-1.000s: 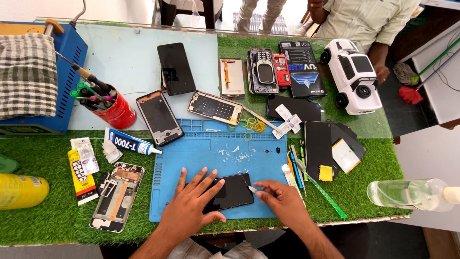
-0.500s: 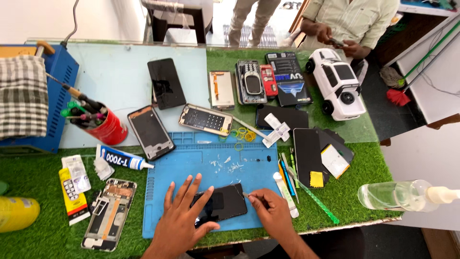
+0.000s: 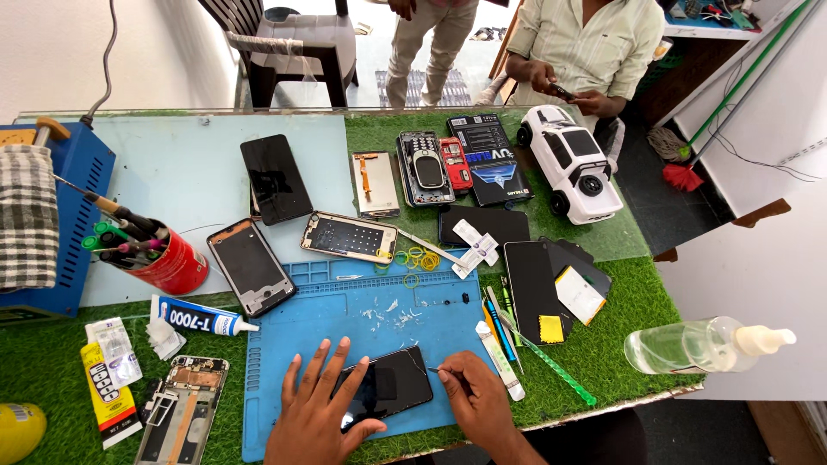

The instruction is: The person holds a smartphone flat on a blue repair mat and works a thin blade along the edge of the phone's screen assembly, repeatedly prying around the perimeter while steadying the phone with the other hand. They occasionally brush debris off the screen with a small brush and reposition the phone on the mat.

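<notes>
- Lying flat near the front edge of the blue mat (image 3: 345,319) is a black phone screen (image 3: 389,385), a little tilted.
- The left hand (image 3: 320,413) rests on the screen's left end with its fingers spread wide, pressing it down.
- The right hand (image 3: 476,400) pinches a thin metal tool (image 3: 435,371) between its fingertips, and the tip touches the screen's right edge.
- Compared with half a second ago, both hands stay at the same spots on the screen; only the view has shifted a bit.
- Small white bits (image 3: 388,314) lie on the mat above the screen.
- A glue tube (image 3: 200,317) lies just left of the mat.
- A red cup of tools (image 3: 168,258) stands farther left.
- A clear bottle (image 3: 702,344) lies on its side far to the right.
</notes>
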